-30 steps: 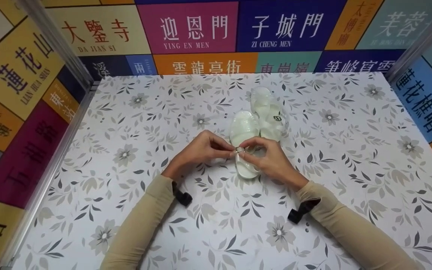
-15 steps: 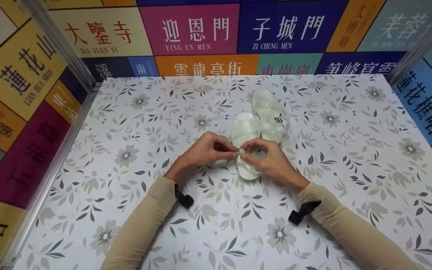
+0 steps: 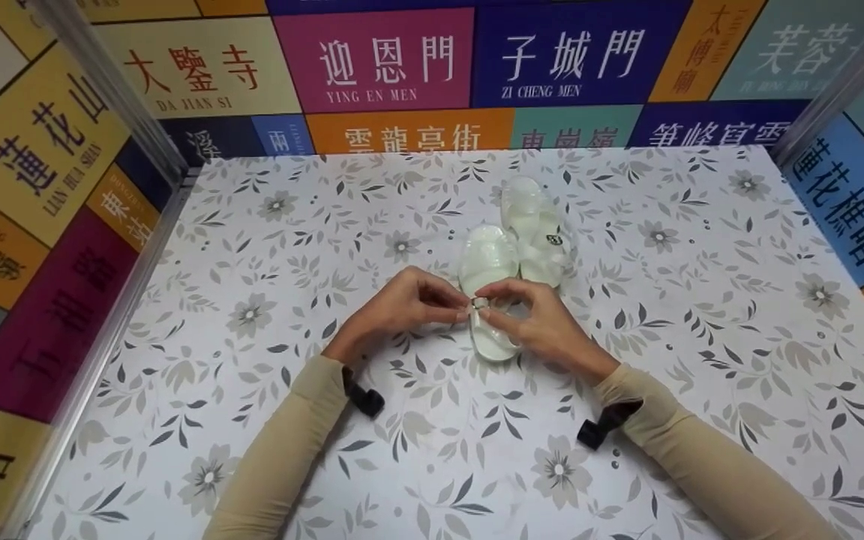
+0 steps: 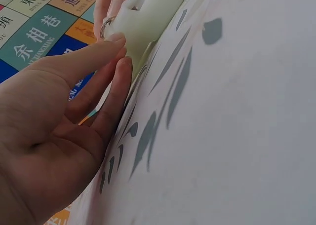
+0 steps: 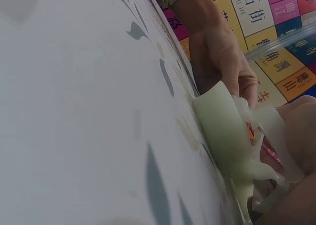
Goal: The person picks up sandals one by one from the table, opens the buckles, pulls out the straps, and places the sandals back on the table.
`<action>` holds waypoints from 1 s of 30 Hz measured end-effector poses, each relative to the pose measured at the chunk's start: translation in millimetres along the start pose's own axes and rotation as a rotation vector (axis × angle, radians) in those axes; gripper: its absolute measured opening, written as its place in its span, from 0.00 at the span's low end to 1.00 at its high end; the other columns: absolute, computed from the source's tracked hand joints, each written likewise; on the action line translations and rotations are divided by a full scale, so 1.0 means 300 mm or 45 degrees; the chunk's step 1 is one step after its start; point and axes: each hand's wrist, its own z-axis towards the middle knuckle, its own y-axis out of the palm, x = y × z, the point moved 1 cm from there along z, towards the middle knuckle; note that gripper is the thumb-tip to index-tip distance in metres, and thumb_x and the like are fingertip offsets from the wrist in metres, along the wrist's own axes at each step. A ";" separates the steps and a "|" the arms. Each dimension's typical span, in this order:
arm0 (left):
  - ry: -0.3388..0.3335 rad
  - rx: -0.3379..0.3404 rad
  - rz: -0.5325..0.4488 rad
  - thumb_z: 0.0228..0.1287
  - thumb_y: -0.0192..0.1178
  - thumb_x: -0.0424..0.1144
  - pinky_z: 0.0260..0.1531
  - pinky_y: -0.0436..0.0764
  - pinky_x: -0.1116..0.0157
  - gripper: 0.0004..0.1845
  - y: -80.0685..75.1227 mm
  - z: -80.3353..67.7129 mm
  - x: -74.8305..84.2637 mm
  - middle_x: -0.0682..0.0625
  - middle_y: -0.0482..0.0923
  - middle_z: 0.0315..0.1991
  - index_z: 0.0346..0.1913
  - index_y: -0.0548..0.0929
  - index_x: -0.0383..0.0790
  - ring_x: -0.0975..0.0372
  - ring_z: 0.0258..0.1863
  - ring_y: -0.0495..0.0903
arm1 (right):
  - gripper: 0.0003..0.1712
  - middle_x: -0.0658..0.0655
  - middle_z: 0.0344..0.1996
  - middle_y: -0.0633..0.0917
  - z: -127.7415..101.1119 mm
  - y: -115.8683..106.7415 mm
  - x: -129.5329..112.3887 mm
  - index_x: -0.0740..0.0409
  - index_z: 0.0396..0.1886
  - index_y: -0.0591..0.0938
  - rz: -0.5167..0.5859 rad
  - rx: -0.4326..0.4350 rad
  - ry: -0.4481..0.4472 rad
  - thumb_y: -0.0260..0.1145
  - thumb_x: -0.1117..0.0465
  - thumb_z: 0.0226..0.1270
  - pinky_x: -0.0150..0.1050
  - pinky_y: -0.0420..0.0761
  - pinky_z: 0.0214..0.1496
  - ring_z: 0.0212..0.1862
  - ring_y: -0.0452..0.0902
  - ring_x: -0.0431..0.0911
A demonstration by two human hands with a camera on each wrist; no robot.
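Observation:
Two pale translucent jelly sandals lie on the floral table. The near sandal [image 3: 486,259] points away from me; the far sandal [image 3: 534,225] sits behind and to its right. My left hand [image 3: 402,304] and right hand [image 3: 533,319] meet over the near sandal's heel end, both pinching its strap at a small metal buckle [image 3: 480,302]. In the left wrist view the left hand's fingers [image 4: 106,72] press against the sandal [image 4: 143,18] beside the buckle [image 4: 105,26]. The right wrist view shows the sandal's sole edge [image 5: 222,126] and strap, with the left hand [image 5: 217,52] behind.
The floral tablecloth [image 3: 252,420] covers a table boxed in by colourful sign panels at the back [image 3: 372,67], left [image 3: 34,195] and right [image 3: 859,195]. Black wrist straps [image 3: 366,397] sit on both beige sleeves.
Both hands stay at the buckle; the fingers have shifted only slightly along the strap. The sandals have not moved.

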 end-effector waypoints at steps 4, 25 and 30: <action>0.016 0.005 -0.013 0.65 0.79 0.36 0.43 0.89 0.68 0.10 0.001 0.002 0.002 0.51 0.95 0.44 0.49 0.95 0.47 0.58 0.42 0.92 | 0.18 0.48 0.50 0.90 -0.002 0.000 -0.005 0.43 0.58 0.89 -0.004 0.002 -0.017 0.78 0.53 0.71 0.49 0.80 0.64 0.54 0.83 0.47; 0.100 0.119 0.063 0.63 0.80 0.36 0.43 0.92 0.62 0.08 0.025 0.004 0.021 0.48 0.94 0.40 0.44 0.96 0.43 0.58 0.38 0.92 | 0.15 0.48 0.52 0.91 -0.002 0.011 -0.001 0.46 0.53 0.91 -0.024 0.059 -0.095 0.80 0.55 0.69 0.45 0.76 0.69 0.57 0.84 0.46; 0.102 0.128 0.116 0.64 0.79 0.34 0.43 0.93 0.61 0.08 0.028 0.006 0.042 0.48 0.94 0.40 0.45 0.96 0.41 0.59 0.37 0.92 | 0.14 0.46 0.50 0.91 -0.002 0.007 -0.005 0.46 0.51 0.92 -0.041 0.088 -0.112 0.81 0.57 0.67 0.45 0.75 0.69 0.58 0.83 0.44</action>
